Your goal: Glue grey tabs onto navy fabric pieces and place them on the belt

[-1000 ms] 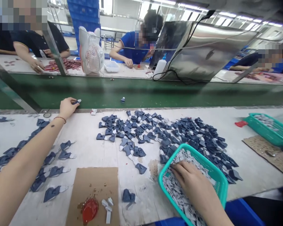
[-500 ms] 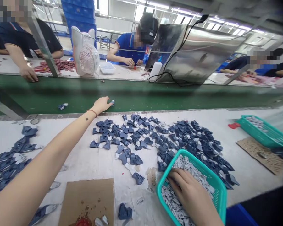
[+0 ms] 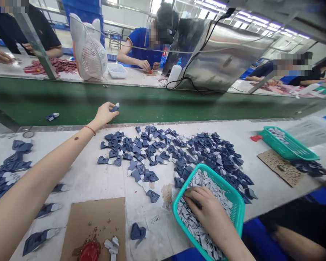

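Observation:
Over the green conveyor belt (image 3: 152, 105), my stretched-out left hand (image 3: 104, 114) pinches a dark blue plastic-looking piece (image 3: 114, 108) with a white tab. My right hand (image 3: 206, 206) is inside the teal basket (image 3: 176, 214), among small grey pieces (image 3: 191, 224). Its fingers are curled together close to the basket's left rim. What they hold, if anything, is hidden. Many dark blue pieces (image 3: 149, 150) with pale tabs lie heaped between the belt and the basket. Another blue piece (image 3: 52, 116) lies on the belt, left of my left hand.
A cardboard sheet (image 3: 97, 214) bears a red dish (image 3: 89, 251) and several pale tabs. More blue pieces (image 3: 5, 177) lie at the left. A second teal basket (image 3: 290, 145) stands at right. Across the belt are co-workers, a fan (image 3: 93, 58) and a white bottle (image 3: 174, 74).
My left hand has closed on the blue piece at the belt and shifted slightly left with it. The other belt piece has moved left. My right hand stays in the basket. The view has shifted.

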Available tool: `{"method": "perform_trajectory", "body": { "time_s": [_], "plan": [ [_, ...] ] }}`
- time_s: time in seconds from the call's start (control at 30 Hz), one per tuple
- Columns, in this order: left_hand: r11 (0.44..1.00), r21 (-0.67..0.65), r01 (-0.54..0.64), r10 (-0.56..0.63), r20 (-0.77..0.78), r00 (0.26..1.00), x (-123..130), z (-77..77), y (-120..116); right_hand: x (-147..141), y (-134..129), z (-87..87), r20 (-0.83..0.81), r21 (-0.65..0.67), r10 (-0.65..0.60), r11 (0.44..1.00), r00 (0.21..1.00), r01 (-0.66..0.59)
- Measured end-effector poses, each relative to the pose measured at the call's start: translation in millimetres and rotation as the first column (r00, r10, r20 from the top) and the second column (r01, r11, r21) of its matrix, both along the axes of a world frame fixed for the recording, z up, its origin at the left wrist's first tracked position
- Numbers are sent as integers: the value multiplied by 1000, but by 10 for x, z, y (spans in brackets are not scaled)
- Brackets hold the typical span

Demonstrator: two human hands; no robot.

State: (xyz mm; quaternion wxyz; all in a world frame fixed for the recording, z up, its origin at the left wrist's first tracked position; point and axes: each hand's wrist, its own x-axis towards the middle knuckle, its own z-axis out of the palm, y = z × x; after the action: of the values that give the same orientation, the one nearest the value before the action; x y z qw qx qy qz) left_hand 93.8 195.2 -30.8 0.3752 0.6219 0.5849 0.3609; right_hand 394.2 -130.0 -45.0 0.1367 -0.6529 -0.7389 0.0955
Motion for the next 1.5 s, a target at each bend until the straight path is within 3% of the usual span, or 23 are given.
{"method": "perform_trajectory", "body": {
  "time_s": [0.13,0.27,0.37,0.53,0.7,0.77,0.83,0.93,1.03,1.2,1.37,1.5],
  "plan": [
    [993,-107,48,-8,346,938,-181,167,-483,-13,-9,-11,0,67,54,996,999,-53],
    [974,-188,127,-6,541,841,-379,244,-1143,9,39,-11,-3,10,68,998,998,-68],
    [962,-222,159,7,602,798,-510,261,-1666,70,73,-35,-19,33,44,999,999,-44],
    [975,-178,130,7,615,789,-690,278,-2421,100,-12,-10,-9,202,-38,979,999,39],
    [984,-169,-55,144,575,806,-831,241,-2949,-347,-185,158,-118,206,-212,950,970,233],
    [975,-205,-90,195,577,793,-886,185,-3100,-680,-221,203,-187,179,-134,969,973,168],
    [968,-234,-90,219,613,759,-948,106,-3233,-1054,-232,216,-271,170,55,985,961,-8],
    [956,-271,-114,271,661,700,-1062,-24,-3420,-1576,-218,186,-362,180,287,955,887,-236],
    [917,-353,-185,384,656,650,-1179,-130,-3591,-1934,-201,132,-406,157,402,915,821,-371],
    [867,-454,-206,487,680,547,-1290,-223,-3785,-2164,-211,74,-357,59,467,875,809,-480],
    [804,-592,-62,568,732,376,-1305,-238,-3856,-2207,-227,104,-276,14,527,839,804,-544],
    [791,-608,72,567,772,285,-1294,-231,-3872,-2212,-224,117,-267,11,532,835,803,-550]
  ]
}}
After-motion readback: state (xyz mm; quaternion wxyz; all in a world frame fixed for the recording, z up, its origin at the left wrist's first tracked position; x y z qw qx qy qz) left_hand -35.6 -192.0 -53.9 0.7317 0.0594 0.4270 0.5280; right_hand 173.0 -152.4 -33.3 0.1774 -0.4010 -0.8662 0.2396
